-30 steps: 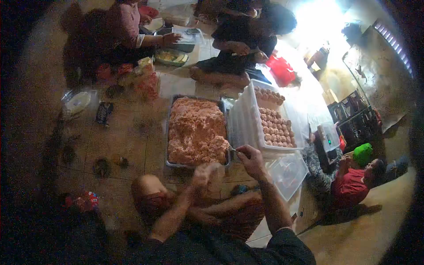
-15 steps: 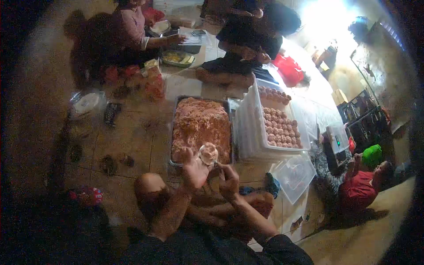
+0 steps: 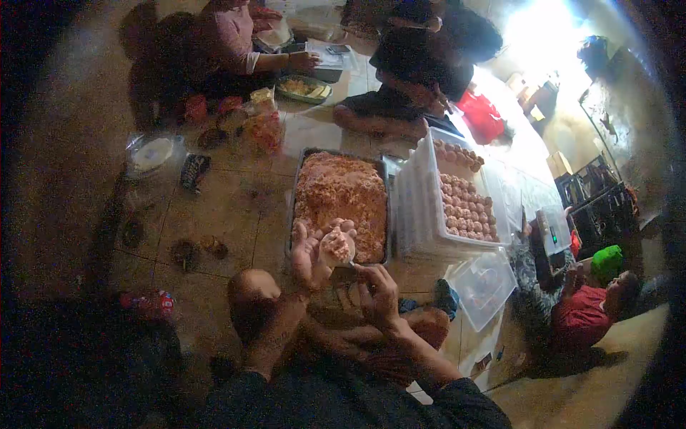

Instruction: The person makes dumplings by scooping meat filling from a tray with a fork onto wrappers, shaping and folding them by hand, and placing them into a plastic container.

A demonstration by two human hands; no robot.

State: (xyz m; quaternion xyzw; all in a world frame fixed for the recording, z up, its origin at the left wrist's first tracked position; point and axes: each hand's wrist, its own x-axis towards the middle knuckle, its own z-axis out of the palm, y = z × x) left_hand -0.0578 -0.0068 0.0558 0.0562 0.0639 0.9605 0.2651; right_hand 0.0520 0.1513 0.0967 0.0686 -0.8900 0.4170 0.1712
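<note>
Reddish minced mixture (image 3: 339, 189) fills a dark rectangular tray (image 3: 293, 214) in front of my crossed legs. Over its near edge is a small round scoop (image 3: 329, 259) with a pale bowl and a lump of mixture (image 3: 339, 244) in it. My right hand (image 3: 379, 289) is closed round the scoop's thin handle. My left hand (image 3: 309, 261) is palm up at the bowl, fingers apart and partly hidden behind it; whether it touches the bowl I cannot tell. Right of the tray, stacked clear plastic boxes (image 3: 418, 207) have rows of round balls (image 3: 468, 204) in the top one.
A clear lid (image 3: 484, 289) lies on the tiles beside my right knee. Farther right are a scale (image 3: 552, 229) and a person in red (image 3: 582, 311). Two people sit across from me, near a green bowl (image 3: 304, 91). At left lies a plastic-wrapped white plate (image 3: 153, 154).
The whole view has shifted a little to the right. My left fingers now show behind the scoop's bowl, and the scoop seems tilted differently. My right hand keeps its hold on the handle.
</note>
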